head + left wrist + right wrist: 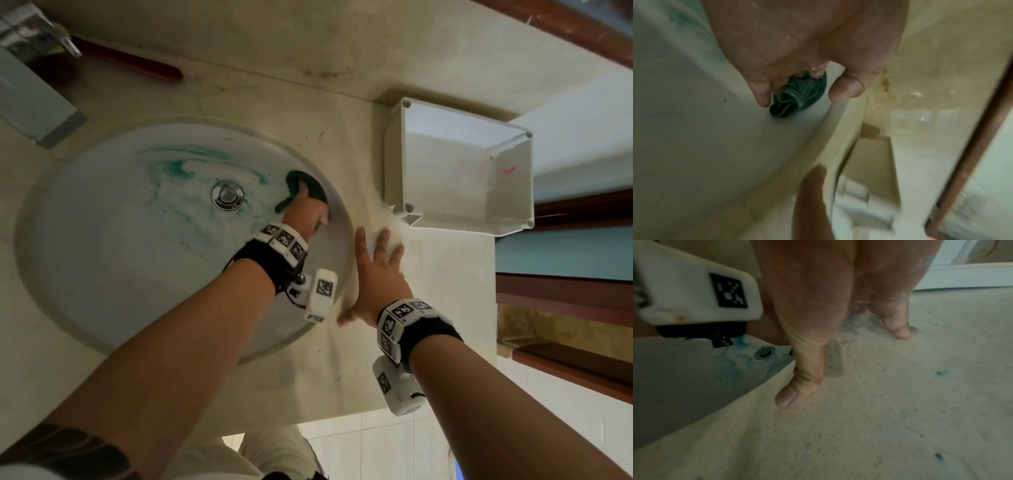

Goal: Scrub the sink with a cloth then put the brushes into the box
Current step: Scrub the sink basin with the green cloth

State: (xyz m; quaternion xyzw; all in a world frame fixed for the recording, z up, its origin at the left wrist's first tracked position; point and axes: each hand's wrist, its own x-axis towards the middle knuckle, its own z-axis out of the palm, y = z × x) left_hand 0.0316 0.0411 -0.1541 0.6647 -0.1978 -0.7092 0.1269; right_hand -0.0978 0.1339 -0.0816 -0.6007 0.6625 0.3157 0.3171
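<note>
My left hand (306, 209) reaches into the white sink (102, 260) and grips a dark green cloth (306, 183), pressing it against the right wall near the rim. In the left wrist view the bunched cloth (799, 99) shows between the curled fingers (761, 95) and the basin. Teal smears (178, 168) spread around the chrome drain (227, 195). My right hand (376, 270) lies flat on the counter beside the sink with its fingers spread, and its thumb (797, 389) sits by the rim. An open white box (394, 154) stands empty on the counter to the right.
A chrome faucet (34, 85) stands at the sink's far left. A long red handle (137, 65) lies on the beige counter (239, 85) behind it. The counter's front edge (308, 418) runs just below my arms, with tiled floor beyond.
</note>
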